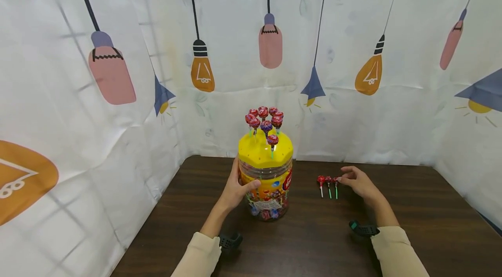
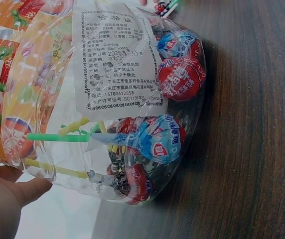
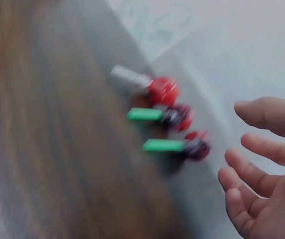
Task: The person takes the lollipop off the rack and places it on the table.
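Note:
A clear plastic candy jar with a yellow lid stands upright on the table. My left hand grips its left side, thumb across the front and the other fingers mostly hidden behind. Several wrapped lollipops stand with their sticks in the lid. More lollipops, one with a blue wrapper, show through the jar's wall in the left wrist view. To the right, three lollipops lie side by side on the table. My right hand is beside the rightmost one, fingers loosely bent and holding nothing.
The dark wooden table ends at a white curtain printed with hanging lamps. The curtain also runs along the left and right sides. A dark band is on the left wrist and another band on the right.

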Motion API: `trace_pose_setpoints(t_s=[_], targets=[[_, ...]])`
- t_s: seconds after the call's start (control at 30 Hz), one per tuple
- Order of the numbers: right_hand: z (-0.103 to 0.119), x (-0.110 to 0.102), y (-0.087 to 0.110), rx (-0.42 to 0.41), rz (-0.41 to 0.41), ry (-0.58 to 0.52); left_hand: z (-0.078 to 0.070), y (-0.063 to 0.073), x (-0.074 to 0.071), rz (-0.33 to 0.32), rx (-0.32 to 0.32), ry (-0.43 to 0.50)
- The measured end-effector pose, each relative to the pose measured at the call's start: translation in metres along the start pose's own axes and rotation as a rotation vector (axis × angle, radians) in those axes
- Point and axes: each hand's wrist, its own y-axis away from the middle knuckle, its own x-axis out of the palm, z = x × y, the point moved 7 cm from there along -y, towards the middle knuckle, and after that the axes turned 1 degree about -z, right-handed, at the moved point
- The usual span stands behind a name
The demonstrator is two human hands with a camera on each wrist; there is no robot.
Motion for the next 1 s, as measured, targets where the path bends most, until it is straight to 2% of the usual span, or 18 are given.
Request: trace_pose_setpoints(t_s=[0.1, 0.2, 0.43, 0.57, 0.63, 0.83, 1.0], targets=[[0.018, -0.008, 0.002, -0.027, -0.037, -0.022, -0.001, 0.000, 0.000, -0.001, -0.003, -0.002], [0.045, -0.013, 0.007, -0.094, -0.081, -0.082, -0.001, 0.000, 0.000, 0.004, -0.008, -0.003], [0.124, -0.006, 0.027, -0.359, -0.176, -0.364, -0.002, 0.001, 0.000, 0.002, -0.011, 0.007], [0.165, 0.005, 0.042, -0.497, -0.219, -0.543, -0.003, 0.001, 0.001, 0.010, -0.007, 0.007], [0.182, 0.015, 0.050, -0.540, -0.229, -0.593, -0.003, 0.001, 0.000, 0.009, -0.005, 0.003], [0.220, 0.049, 0.067, -0.637, -0.215, -0.539, -0.004, 0.001, -0.001, -0.001, -0.007, 0.002], [0.246, 0.068, 0.073, -0.746, -0.181, -0.470, -0.003, 0.001, 0.000, 0.004, 0.003, 0.005]])
